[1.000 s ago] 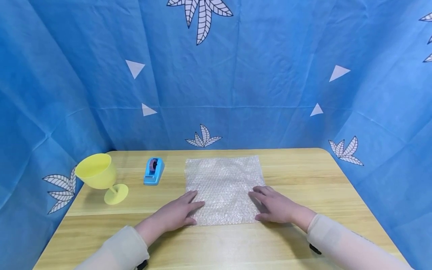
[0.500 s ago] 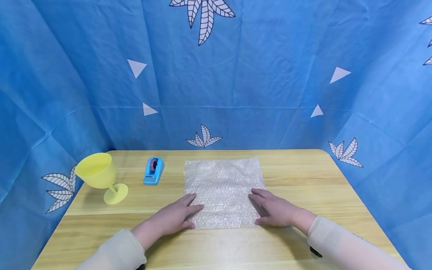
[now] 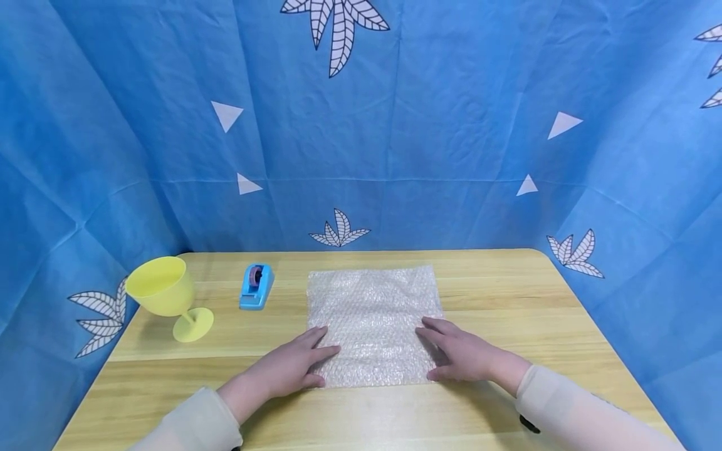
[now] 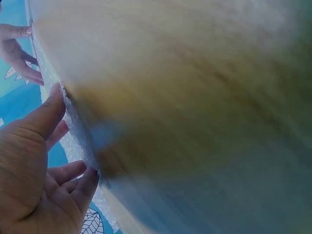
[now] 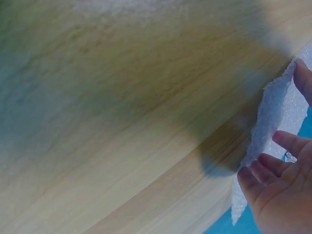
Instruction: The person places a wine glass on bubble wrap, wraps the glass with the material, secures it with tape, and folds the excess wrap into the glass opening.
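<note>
A flat square of bubble wrap (image 3: 372,313) lies near the middle of the table, with a slightly rippled surface. At its left edge my left hand (image 3: 284,366) rests its spread fingertips on the sheet. My right hand (image 3: 465,351) touches the opposite edge in the same way, fingers extended and apart. From the left wrist view, the left hand's thumb and fingertips (image 4: 90,178) meet the sheet's border without curling round it. In the right wrist view the right hand (image 5: 282,190) likewise has its fingertips against the wrap's edge, palm lifted.
A yellow goblet-shaped cup (image 3: 163,291) stands at the table's left side. Between it and the wrap sits a blue tape dispenser (image 3: 256,287) with a small roll. Blue patterned cloth (image 3: 389,125) hangs behind and on both sides of the wooden table (image 3: 507,282).
The bubble wrap has slid slightly toward the person, with both hands shifting along with it. The cup and tape dispenser stay where they were.
</note>
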Available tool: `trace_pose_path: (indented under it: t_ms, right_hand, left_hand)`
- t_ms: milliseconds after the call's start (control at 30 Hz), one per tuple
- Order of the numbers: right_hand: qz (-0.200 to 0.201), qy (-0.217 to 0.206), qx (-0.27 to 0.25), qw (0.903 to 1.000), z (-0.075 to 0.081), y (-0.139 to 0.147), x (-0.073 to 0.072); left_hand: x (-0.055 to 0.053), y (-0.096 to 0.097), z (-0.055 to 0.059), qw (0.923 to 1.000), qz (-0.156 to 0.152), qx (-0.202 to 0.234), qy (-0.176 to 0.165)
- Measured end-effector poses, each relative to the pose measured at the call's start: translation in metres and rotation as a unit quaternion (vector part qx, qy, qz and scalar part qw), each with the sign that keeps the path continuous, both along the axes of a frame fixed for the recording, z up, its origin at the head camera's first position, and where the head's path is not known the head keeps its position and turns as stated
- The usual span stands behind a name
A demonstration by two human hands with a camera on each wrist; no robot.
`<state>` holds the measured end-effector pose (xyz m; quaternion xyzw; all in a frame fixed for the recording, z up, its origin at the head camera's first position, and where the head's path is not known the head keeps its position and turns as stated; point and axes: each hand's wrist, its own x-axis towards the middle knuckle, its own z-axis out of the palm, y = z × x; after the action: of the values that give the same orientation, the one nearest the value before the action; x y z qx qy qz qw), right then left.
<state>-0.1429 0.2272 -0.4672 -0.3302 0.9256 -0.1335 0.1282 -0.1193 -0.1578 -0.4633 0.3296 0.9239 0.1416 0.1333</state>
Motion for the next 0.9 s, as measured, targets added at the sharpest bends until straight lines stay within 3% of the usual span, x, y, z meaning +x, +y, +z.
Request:
trace_pose_path:
  t_ms: [567, 900]
  right_hand:
    - [-0.005, -0.032, -0.007, 0.9995, 0.0053, 0.0024, -0.0032]
    - [0.005, -0.029, -0.020, 0.9994, 0.0064, 0.0031, -0.0043]
  left_hand:
    - [0.0000, -0.0004, 0.0009, 1.0000, -0.006, 0.001, 0.007]
    - [-0.0021, -0.0002, 0.0013, 1.0000, -0.002, -0.002, 0.002]
